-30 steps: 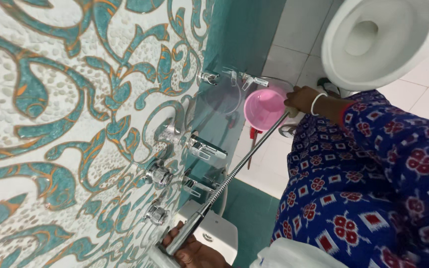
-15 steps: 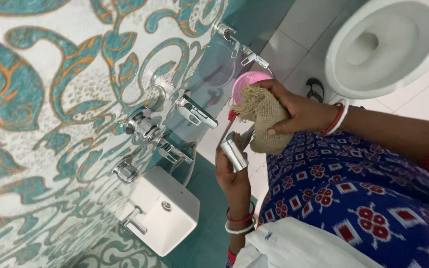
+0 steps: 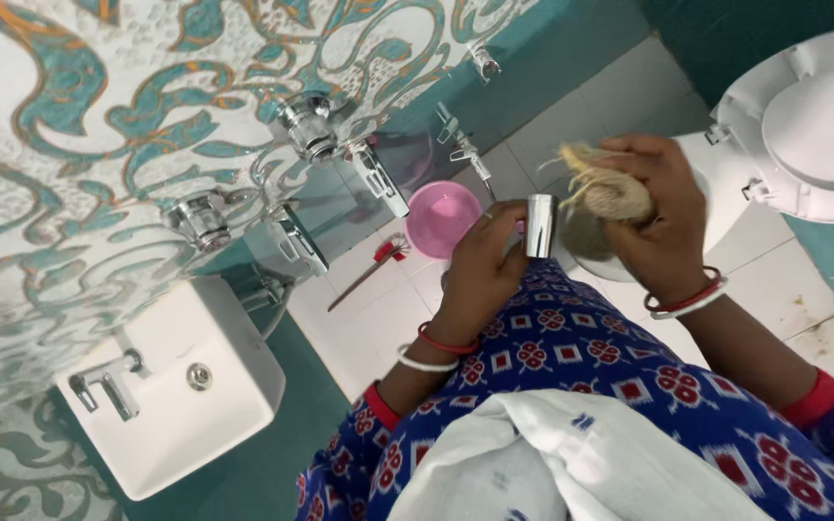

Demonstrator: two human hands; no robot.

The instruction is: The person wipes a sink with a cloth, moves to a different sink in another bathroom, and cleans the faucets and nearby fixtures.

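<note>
My left hand (image 3: 482,262) grips a shiny chrome spray head (image 3: 539,225), held upright in front of me. My right hand (image 3: 651,213) is closed around a bundle of coarse tan jute cloth (image 3: 602,196), pressed against the right side of the spray head. Loose fibres stick out of the bundle at its top left. Both wrists carry red and white bangles. My blue patterned dress and a white cloth fill the lower part of the view.
A pink bucket (image 3: 441,218) stands on the white floor tiles under wall taps (image 3: 313,128). A white wash basin (image 3: 174,383) sits at lower left against the teal-patterned wall. A white toilet (image 3: 803,135) is at upper right. A red-handled brush (image 3: 376,262) lies on the floor.
The view has swung, so basin and toilet shifted. My left hand brought the spray head up from near the wall. My right hand lifted the jute cloth from the bucket and moved it against the spray head.
</note>
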